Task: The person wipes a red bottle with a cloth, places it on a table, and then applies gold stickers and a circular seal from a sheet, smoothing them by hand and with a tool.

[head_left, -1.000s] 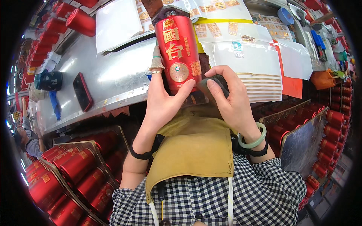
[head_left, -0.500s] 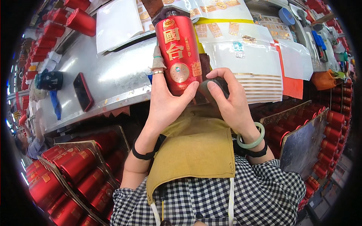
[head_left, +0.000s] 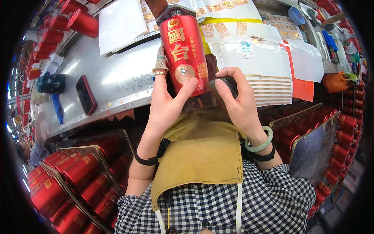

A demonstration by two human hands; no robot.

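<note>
A red bottle (head_left: 183,52) with gold lettering and a round gold seal lies on a dark rest, its neck pointing away from me. My left hand (head_left: 163,101) grips its lower left side, the thumb pressed near the seal and the fingers along the edge. A cloth finger cot (head_left: 160,64) covers one of those fingers. My right hand (head_left: 240,97) is closed on a dark pad (head_left: 231,82), held beside the bottle's lower right edge. Whether the pad touches the bottle I cannot tell.
Sheets with gold stickers (head_left: 230,33) lie to the right, beside a sheet of gold strips (head_left: 269,87). On the metal table (head_left: 120,78) rests a phone (head_left: 85,95). Crates of red bottles stand at left (head_left: 80,171) and right (head_left: 311,124). A blue bowl (head_left: 296,16) sits far right.
My left hand has slid slightly left, its thumb moving from the bottle's lower right toward the seal. The bottle has shifted a little away and left. The right hand stays nearly in place.
</note>
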